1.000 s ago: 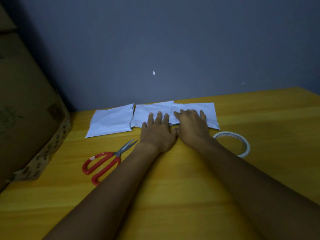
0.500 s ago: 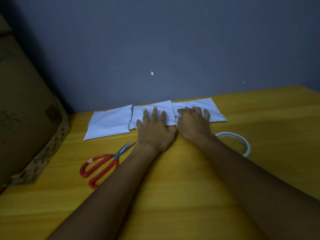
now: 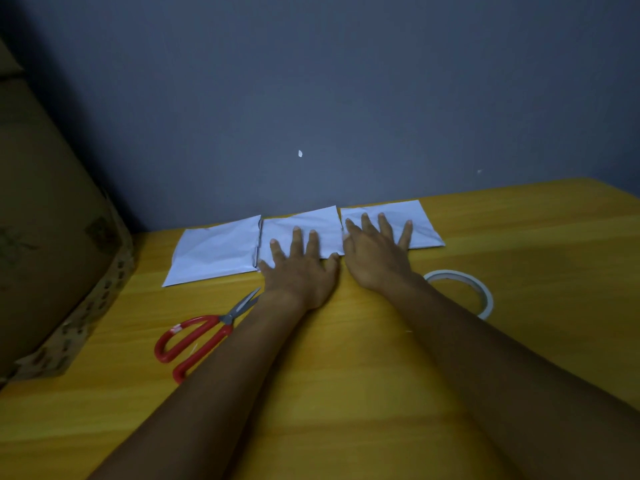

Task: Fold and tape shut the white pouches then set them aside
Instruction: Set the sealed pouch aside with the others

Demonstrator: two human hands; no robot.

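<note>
left hand point(image 3: 300, 268) flat, fingers spread, on the middle pouch point(image 3: 313, 226); right hand point(image 3: 375, 252) likewise on the right pouch point(image 3: 424, 226)

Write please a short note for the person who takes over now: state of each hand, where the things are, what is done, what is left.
Left hand: flat, pressing the middle pouch.
Right hand: flat, fingers spread on the right pouch.
Left pouch: untouched, beside the middle one. All three lie in a row by the wall.
Tape roll lies right of the right arm; scissors left of the left arm.
Done: pouches laid out. No tape visible on any.
Left: fold, tape, set aside.
</note>
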